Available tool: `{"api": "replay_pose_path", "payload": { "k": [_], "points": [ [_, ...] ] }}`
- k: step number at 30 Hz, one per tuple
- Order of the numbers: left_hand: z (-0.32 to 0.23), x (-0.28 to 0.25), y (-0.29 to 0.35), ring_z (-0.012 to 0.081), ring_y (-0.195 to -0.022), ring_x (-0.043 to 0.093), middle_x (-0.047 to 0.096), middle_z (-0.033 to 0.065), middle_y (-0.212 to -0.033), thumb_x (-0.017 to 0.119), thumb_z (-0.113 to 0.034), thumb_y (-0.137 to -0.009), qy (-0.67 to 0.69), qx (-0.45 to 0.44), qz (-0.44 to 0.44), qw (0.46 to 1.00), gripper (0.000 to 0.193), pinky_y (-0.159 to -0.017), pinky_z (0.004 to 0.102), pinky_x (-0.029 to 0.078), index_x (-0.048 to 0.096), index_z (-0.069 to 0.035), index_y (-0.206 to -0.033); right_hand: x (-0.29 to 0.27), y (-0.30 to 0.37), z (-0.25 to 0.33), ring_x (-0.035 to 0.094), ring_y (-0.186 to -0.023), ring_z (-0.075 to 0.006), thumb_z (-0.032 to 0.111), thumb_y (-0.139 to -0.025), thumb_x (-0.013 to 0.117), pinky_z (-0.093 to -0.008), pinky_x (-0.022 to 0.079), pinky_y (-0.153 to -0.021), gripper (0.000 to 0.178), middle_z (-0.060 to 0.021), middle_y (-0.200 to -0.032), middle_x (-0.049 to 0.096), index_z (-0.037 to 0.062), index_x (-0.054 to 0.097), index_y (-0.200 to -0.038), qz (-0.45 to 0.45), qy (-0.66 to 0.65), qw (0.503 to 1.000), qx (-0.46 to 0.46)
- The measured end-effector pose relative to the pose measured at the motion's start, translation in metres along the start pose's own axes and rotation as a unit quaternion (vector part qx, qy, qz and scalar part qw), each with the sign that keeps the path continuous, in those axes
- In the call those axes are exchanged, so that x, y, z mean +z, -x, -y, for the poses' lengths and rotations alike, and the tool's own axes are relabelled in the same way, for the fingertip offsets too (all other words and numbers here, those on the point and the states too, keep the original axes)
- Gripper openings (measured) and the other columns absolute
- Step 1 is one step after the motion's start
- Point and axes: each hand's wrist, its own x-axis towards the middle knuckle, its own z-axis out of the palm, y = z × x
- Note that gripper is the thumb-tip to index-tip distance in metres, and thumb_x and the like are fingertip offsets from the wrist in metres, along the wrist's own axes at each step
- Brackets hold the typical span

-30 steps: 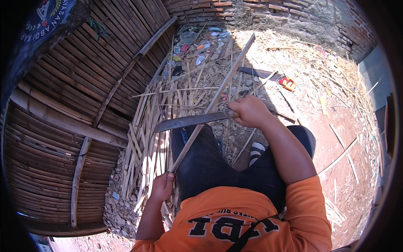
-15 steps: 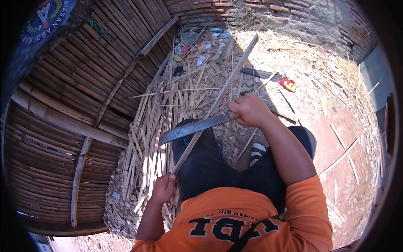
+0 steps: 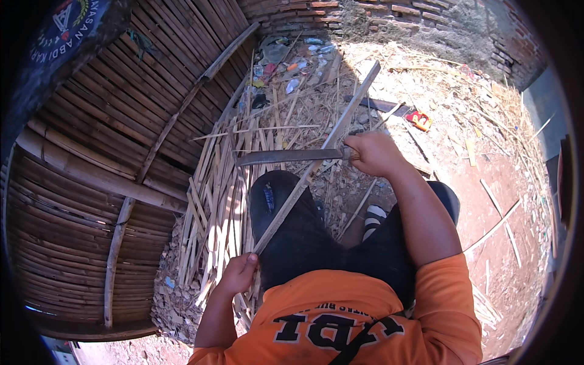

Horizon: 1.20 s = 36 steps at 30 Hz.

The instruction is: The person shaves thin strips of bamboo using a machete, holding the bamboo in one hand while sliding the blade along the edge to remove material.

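Note:
A long, narrow strip of wood or bamboo (image 3: pixel 281 214) slants across my right-leaning view, from beside my left thigh to the far ground. My left hand (image 3: pixel 238 275) is closed around its near end. In my right hand (image 3: pixel 375 153) is the handle of a machete (image 3: pixel 286 157). Its long dark blade points left and crosses the strip about midway, seemingly against it; exact contact cannot be made out. Both hands work above my dark trousers (image 3: pixel 298 249).
Many loose strips (image 3: pixel 213 225) lie piled at the left, beside a slatted bamboo wall (image 3: pixel 79 158). A handsaw with a red-and-yellow handle (image 3: pixel 418 120) rests on the littered ground ahead. A brick wall (image 3: pixel 413 21) stands behind. Thin sticks (image 3: pixel 499 222) lie at the right.
The machete has moved away from me along the strip, and its blade has turned to a flatter, more level angle. The strip's far end has shifted slightly right and nearer.

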Motion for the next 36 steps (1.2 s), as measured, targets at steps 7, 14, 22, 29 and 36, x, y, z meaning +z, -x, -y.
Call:
{"api": "replay_pose_path", "payload": {
  "k": [7, 14, 22, 29, 36],
  "points": [
    [-0.013, 0.005, -0.003, 0.0335, -0.06, 0.059, 0.057, 0.0164, -0.065, 0.044, -0.042, -0.107, -0.115, 0.078, -0.124, 0.982, 0.051, -0.061, 0.0425, 0.047, 0.061, 0.001, -0.083, 0.0, 0.002, 0.004, 0.068, -0.086, -0.0414, 0.021, -0.078, 0.071, -0.0512, 0.054, -0.078, 0.027, -0.0205, -0.084, 0.069, 0.006, 0.062, -0.099, -0.054, -0.061, 0.996, 0.022],
    [-0.012, -0.005, -0.004, 0.0454, -0.068, 0.062, 0.06, 0.0226, -0.069, 0.047, -0.038, -0.105, -0.196, 0.1, -0.191, 0.957, 0.043, -0.062, 0.0491, 0.047, 0.061, -0.002, -0.086, -0.028, 0.011, -0.013, 0.068, -0.089, -0.0408, 0.019, -0.076, 0.072, -0.0507, 0.054, -0.078, 0.032, -0.0201, -0.087, 0.07, 0.0069, 0.064, -0.104, -0.014, -0.042, 0.996, 0.079],
    [-0.01, 0.003, -0.013, 0.0463, -0.069, 0.063, 0.062, 0.0237, -0.071, 0.055, -0.029, -0.101, -0.223, 0.114, -0.252, 0.935, 0.031, -0.062, 0.052, 0.048, 0.063, -0.001, -0.092, -0.012, 0.007, 0.021, 0.065, -0.081, -0.0421, 0.021, -0.076, 0.074, -0.0519, 0.05, -0.071, 0.027, -0.0193, -0.077, 0.064, 0.0071, 0.061, -0.094, 0.0, -0.023, 0.999, -0.035],
    [0.0, 0.002, -0.013, 0.0457, -0.07, 0.063, 0.064, 0.023, -0.074, 0.054, -0.031, -0.102, -0.236, 0.106, -0.275, 0.926, 0.033, -0.064, 0.0516, 0.049, 0.063, -0.001, -0.093, -0.019, 0.003, -0.014, 0.065, -0.081, -0.0424, 0.024, -0.08, 0.074, -0.0497, 0.051, -0.072, 0.025, -0.0194, -0.08, 0.067, 0.0057, 0.062, -0.092, -0.075, -0.116, 0.985, 0.1],
    [-0.019, 0.004, -0.019, 0.0298, -0.06, 0.059, 0.059, 0.0148, -0.066, 0.047, -0.04, -0.107, -0.077, 0.131, -0.104, 0.983, 0.047, -0.061, 0.0405, 0.047, 0.061, 0.0, -0.086, 0.008, 0.001, 0.011, 0.067, -0.084, -0.0432, 0.021, -0.076, 0.073, -0.0527, 0.052, -0.076, 0.031, -0.0209, -0.083, 0.068, 0.0063, 0.062, -0.101, 0.013, -0.13, 0.991, -0.039]
  ]
}}
